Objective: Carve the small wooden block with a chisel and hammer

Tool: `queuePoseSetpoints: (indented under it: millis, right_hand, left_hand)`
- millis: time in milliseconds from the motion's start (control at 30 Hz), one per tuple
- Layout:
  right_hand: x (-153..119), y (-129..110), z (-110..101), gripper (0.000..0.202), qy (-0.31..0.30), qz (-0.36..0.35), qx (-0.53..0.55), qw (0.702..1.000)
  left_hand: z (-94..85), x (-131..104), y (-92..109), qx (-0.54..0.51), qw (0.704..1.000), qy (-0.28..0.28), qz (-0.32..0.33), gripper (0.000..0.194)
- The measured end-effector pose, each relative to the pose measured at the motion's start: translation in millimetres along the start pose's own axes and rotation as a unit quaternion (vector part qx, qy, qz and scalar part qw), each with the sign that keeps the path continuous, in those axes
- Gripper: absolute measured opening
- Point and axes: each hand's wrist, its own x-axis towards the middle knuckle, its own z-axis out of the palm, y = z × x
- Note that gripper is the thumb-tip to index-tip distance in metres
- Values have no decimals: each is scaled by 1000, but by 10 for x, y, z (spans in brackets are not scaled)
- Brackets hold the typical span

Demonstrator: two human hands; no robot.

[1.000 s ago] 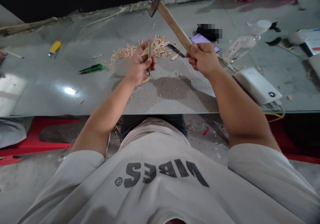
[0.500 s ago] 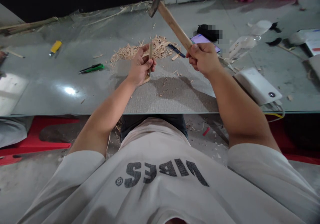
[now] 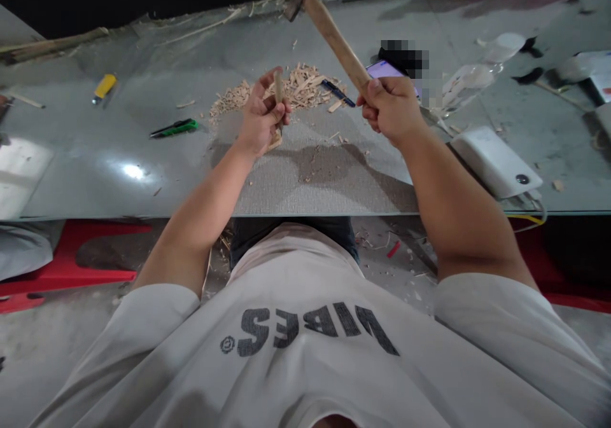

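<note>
My right hand (image 3: 392, 107) is wrapped round the wooden handle of a hammer (image 3: 337, 40). The hammer is raised, its dark metal head at the top edge of the view. Pinched upright in my left hand (image 3: 260, 117) is a chisel (image 3: 279, 88) with a pale wooden handle; its dark blade shows only a little below the fingers. Under that hand lies a small piece of wood (image 3: 275, 140), mostly hidden, on a grey textured mat (image 3: 305, 189). Behind the hand spreads a heap of wood chips (image 3: 303, 84), with a dark blue pen-like tool (image 3: 338, 93) across its right end.
On the glass-topped table (image 3: 95, 173) lie a green cutter knife (image 3: 174, 128) and a yellow cutter (image 3: 104, 88) to the left. A phone (image 3: 382, 70), a clear plastic bottle (image 3: 465, 84) and a white power bank with a cable (image 3: 496, 161) are at the right.
My left hand has shifted slightly left with the chisel, and its index finger is lifted more. The hammer stays raised in almost the same place.
</note>
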Motion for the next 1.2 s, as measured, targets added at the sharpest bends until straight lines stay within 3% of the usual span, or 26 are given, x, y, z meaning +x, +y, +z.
queuePoseSetpoints:
  millis: [133,367,667,900,1067,1200]
  right_hand:
    - [9,8,-7,78,27,-35,-38,998]
    - [45,76,-68,81,20,-92,-42,995]
    - [29,15,-17,74,45,-63,-37,996]
    - [-70,-93,38,75,-7,13,2,1000]
    - [-15,-31,-11,76,34,-53,-42,997]
    - [10,5,-50,81,23,-107,-42,993]
  left_hand:
    - [4,-3,-9,-12,1000,-16,-9,74]
    - [-39,35,-35,-22,999,-24,-1,85]
    - [-61,73,-90,-22,1000,-20,3,84]
    - [-51,53,-100,-42,999,-8,-30,87]
    - [-99,56,-194,-48,995,-65,50,64]
    - [-120,40,-171,-21,995,-64,67,62]
